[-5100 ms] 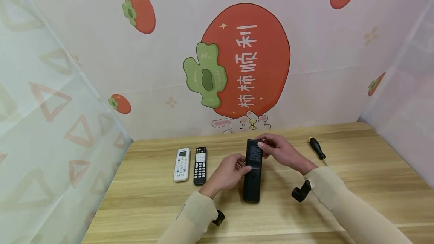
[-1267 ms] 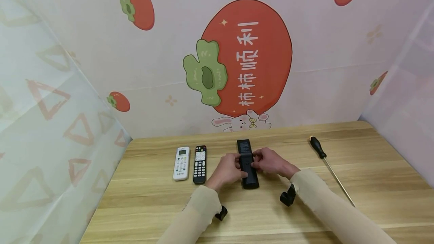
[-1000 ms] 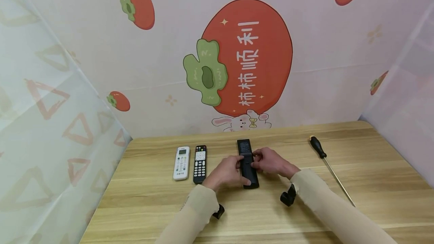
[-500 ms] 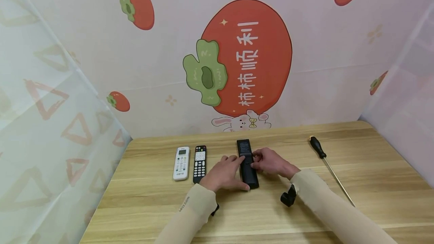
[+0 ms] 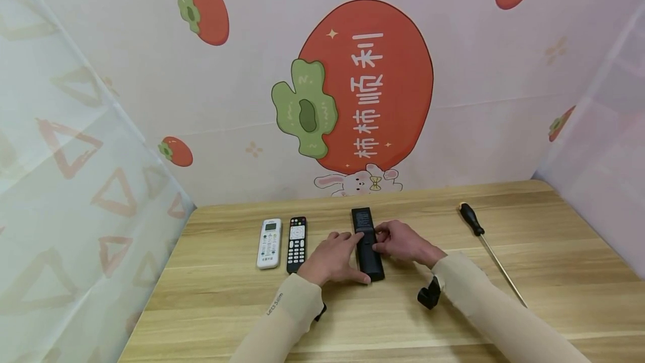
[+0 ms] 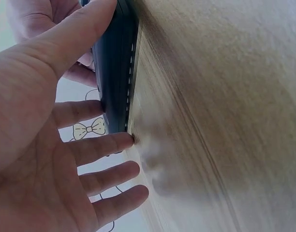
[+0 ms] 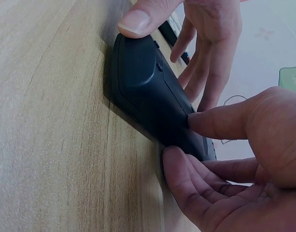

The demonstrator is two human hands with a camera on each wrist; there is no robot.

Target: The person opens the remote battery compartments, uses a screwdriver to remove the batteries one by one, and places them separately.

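A long, slim, black remote control (image 5: 370, 263) lies back side up on the light wood-grain tabletop (image 5: 393, 329), in front of the person and between the two hands. The left hand (image 5: 332, 257) is spread wide, its fingers nearly straight; its thumb touches the remote's near end and its index fingertip touches the left edge, without closing around it. The right hand (image 5: 403, 241) has its fingers bent and pinches the remote's right edge between thumb and fingertips, around mid-length.

To the left, a white remote control with a small grey screen (image 5: 269, 243) and a black remote control with white buttons (image 5: 297, 245) lie side by side, just apart, faces up. Well to the right, a screwdriver with a black handle and a long metal shaft (image 5: 476, 227) lies diagonally, handle end farther from the person. Cream sleeves (image 5: 491, 296) cover both forearms.
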